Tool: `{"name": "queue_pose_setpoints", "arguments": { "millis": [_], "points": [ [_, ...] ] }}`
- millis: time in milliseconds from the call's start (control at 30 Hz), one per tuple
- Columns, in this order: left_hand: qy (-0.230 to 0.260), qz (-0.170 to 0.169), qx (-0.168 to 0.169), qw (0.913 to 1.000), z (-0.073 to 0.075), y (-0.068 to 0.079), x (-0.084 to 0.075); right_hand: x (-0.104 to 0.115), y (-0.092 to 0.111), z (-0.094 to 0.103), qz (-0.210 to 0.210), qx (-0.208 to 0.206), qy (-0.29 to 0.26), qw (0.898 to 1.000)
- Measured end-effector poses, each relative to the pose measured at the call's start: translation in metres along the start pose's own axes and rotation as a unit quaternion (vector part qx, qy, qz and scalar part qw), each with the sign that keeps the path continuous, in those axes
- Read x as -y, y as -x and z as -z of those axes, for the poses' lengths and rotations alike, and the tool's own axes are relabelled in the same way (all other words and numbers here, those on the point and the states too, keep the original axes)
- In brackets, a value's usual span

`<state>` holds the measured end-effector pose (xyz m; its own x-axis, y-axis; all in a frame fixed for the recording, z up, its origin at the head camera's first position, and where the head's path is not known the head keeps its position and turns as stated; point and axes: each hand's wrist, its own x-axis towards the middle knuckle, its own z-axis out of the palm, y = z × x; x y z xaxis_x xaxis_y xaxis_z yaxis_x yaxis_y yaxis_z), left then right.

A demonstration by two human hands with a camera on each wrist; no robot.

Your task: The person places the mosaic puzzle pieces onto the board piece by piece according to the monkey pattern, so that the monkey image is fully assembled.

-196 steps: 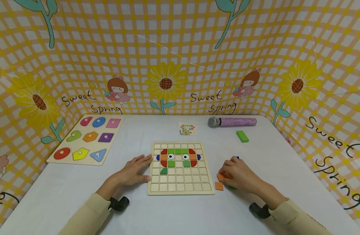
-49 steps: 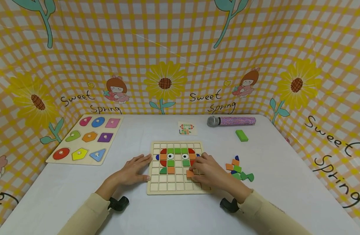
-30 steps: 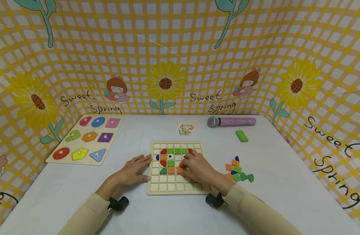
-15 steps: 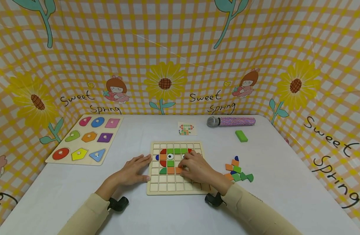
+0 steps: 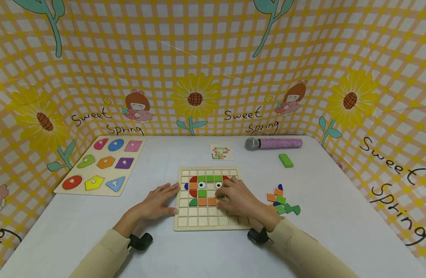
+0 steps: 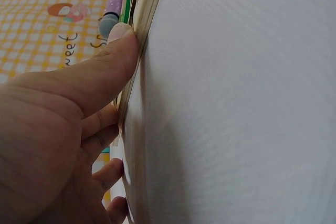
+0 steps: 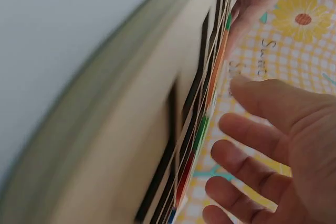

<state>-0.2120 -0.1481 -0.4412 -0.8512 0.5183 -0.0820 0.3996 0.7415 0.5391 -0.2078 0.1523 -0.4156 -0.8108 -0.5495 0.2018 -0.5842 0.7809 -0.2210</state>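
A wooden grid board (image 5: 203, 221) lies in front of me, with coloured tiles forming a face with two eye discs. Below the face, a green quarter-round tile (image 5: 193, 202) and two orange square tiles (image 5: 211, 201) sit in a row. My right hand (image 5: 240, 200) hovers over the board's right part, beside the second orange tile, hiding several cells. In the right wrist view its bent fingers (image 7: 247, 158) hold nothing. My left hand (image 5: 157, 203) rests at the board's left edge; the left wrist view shows its thumb (image 6: 113, 61) against that edge.
Right of the board lies a loose pile of orange, green and blue tiles (image 5: 280, 200). Behind it are a green block (image 5: 286, 160) and a glittery microphone (image 5: 280, 143). A pattern card (image 5: 221, 152) lies beyond the board. A knobbed shape puzzle (image 5: 117, 173) is at left.
My right hand has brought two orange tiles from the pile to the board, beside the green quarter-round. Just now it let go of the second and shifted slightly right. My left hand stayed put.
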Motion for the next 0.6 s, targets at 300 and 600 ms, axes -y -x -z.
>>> {"name": "queue_pose_setpoints", "arguments": {
  "millis": [300, 600],
  "points": [
    [0.004, 0.007, -0.001, 1.0, 0.001, 0.001, -0.001, -0.033, 0.026, 0.018, -0.051, -0.022, 0.016, 0.998],
    [-0.001, 0.009, -0.001, 1.0, -0.001, -0.001, -0.001, -0.076, 0.07, 0.034, -0.092, -0.043, 0.054, 0.993]
  ]
}}
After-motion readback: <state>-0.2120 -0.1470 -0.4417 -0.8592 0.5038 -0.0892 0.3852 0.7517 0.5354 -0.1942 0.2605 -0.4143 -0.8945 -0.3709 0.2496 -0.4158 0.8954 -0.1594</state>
